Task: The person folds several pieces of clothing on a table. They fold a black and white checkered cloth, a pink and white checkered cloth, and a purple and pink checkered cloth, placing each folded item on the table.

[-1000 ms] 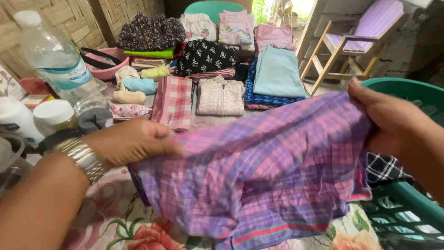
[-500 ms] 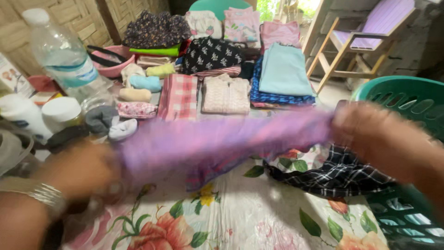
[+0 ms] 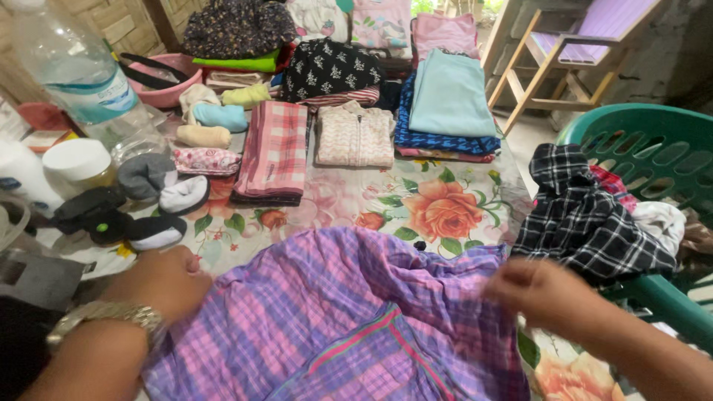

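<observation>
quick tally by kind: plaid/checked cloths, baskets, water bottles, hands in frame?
Plaid or checked cloths: 3 — purple plaid cloth, black checked cloth, folded red checked cloth
Green baskets: 1
Water bottles: 1
Hands: 2 — left hand, right hand, both gripping the purple cloth
Total: 7

A purple-and-pink plaid cloth (image 3: 342, 319) — rumpled, spread flat (a pink stripe crossing it) — lies at the frame's lower centre.
</observation>
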